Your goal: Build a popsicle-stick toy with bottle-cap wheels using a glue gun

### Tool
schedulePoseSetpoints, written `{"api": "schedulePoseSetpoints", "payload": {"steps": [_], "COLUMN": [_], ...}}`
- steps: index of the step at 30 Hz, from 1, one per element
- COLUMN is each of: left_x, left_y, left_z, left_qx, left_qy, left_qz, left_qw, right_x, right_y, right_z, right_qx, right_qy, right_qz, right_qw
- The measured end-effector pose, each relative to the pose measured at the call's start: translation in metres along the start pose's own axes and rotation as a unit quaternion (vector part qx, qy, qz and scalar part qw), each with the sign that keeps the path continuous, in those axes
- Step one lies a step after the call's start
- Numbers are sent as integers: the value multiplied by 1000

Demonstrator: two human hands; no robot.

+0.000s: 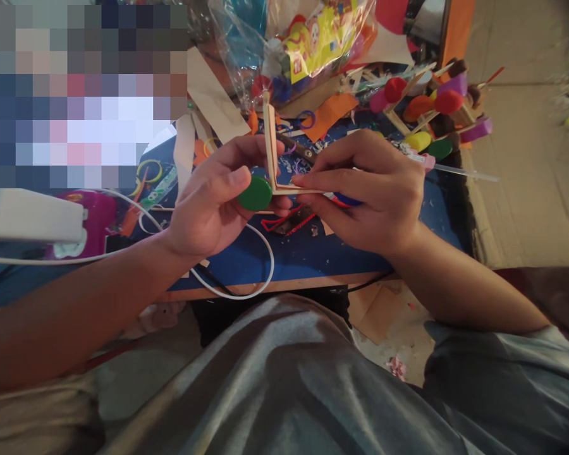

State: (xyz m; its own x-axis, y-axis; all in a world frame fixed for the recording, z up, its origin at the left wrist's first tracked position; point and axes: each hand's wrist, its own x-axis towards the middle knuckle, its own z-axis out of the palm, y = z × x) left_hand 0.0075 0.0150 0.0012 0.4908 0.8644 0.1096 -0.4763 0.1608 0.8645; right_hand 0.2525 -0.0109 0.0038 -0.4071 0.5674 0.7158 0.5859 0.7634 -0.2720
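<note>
In front of my body, both hands hold an L-shaped piece of flat wooden craft sticks (272, 148), one arm upright and the other lying level. A round green disc (255, 193) sits at its corner. My left hand (208, 205) is closed around the corner, its thumb by the disc and its fingers behind the upright stick. My right hand (372, 189) pinches the level stick between thumb and fingers. Part of a blue disc (347, 200) shows below the right fingers; the hand hides the rest.
Dark-handled scissors (301, 150) and paper scraps lie on the blue tabletop (294, 265). Behind is a clear bag (322, 47) of coloured pieces. Stick-and-disc constructions (436, 104) stand at right near cardboard (526, 189). A white cable (271, 253) loops near the edge; a white adapter (33, 218) is left.
</note>
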Motion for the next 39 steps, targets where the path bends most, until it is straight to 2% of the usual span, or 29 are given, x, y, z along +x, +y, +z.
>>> {"api": "schedulePoseSetpoints", "payload": {"steps": [3, 9, 19, 23, 30, 36, 39], "left_x": [0, 4, -3, -2, -5, -7, -8], "left_y": [-2, -7, -19, -20, -13, -17, -15], "left_z": [-3, -8, -15, -12, 1, 2, 3], "left_qx": [6, 17, 146, 142, 128, 115, 116], "left_qy": [0, -24, -26, -36, 22, -2, 2], "left_qz": [-6, -10, 28, 13, -25, -16, -36], "left_qw": [1000, 1000, 988, 989, 991, 993, 993], "right_x": [1, 1, -2, -1, -4, -4, -2], "right_y": [3, 1, 8, 0, -3, -2, -5], "right_z": [0, 2, 0, 3, 4, 5, 7], "right_qx": [-28, -65, -55, -65, -77, -70, -83], "right_qy": [0, 17, 2, 11, -22, -65, -36], "right_qz": [-7, -69, -24, -32, 1, 18, -4], "right_qw": [1000, 995, 998, 997, 997, 995, 996]}}
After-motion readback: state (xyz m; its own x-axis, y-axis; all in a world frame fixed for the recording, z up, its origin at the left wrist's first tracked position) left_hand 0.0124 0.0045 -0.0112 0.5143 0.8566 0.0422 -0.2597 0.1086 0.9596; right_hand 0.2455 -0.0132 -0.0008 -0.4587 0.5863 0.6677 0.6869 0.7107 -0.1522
